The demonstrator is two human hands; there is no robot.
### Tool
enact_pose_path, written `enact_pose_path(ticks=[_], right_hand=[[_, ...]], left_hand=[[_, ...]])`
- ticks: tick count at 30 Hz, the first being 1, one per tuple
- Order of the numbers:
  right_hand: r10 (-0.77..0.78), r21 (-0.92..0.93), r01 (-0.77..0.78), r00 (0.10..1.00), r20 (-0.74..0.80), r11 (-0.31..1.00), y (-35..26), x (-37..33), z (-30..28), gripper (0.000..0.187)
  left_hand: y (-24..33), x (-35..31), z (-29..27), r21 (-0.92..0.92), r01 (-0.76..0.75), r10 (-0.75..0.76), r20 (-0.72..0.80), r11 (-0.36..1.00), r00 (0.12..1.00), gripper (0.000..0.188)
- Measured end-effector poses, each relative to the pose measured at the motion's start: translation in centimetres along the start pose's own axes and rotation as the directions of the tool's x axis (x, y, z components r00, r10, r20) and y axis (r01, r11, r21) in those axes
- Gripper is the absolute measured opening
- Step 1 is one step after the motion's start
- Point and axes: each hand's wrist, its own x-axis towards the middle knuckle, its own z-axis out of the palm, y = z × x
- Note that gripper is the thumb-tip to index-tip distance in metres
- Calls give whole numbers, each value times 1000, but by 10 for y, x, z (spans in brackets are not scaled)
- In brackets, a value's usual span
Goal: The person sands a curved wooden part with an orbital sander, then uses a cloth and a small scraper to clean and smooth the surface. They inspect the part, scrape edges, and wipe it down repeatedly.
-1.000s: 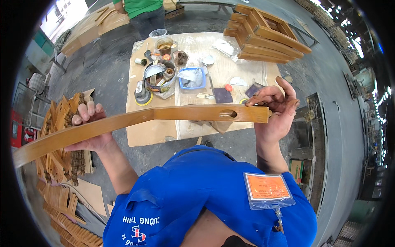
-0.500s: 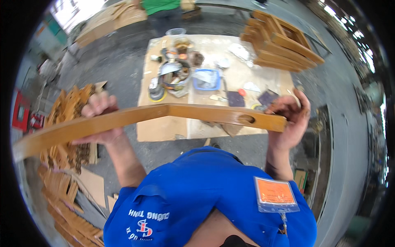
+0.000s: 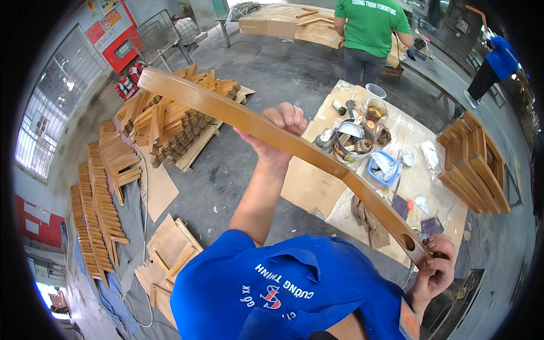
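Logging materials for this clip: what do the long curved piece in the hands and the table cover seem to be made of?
Curved piece: looks like wood with a smooth honey-brown stain or varnish; it shows a slight sheen, squared edges and a drilled hole near the right hand. The left hand grips its middle. Table cover: probably cardboard or paper sheet, matte tan and stained; I cannot tell which.

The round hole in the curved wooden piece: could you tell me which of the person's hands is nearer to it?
Right. The right hand grips the curved wooden piece at its end, right beside the round hole. The left hand holds it midway, well up its length.
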Motion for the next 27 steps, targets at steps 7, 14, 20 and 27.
enact_pose_path(ticks=[7,14,20,27], right_hand=[[57,110,-54,998,-27,992,5,-5,1,13],[57,233,-52,998,-15,971,10,-6,1,15],[102,309,-91,995,-21,947,10,-4,-1,14],[84,384,-68,996,-24,921,13,0,-3,15]], left_hand=[[5,-1,0,44,9,-7,-35,999,999,80],[4,-3,0,66,42,-38,-63,997,997,78],[6,-2,-5,52,86,-81,-92,995,992,71],[5,2,-7,-1,151,-151,-78,988,985,64]])
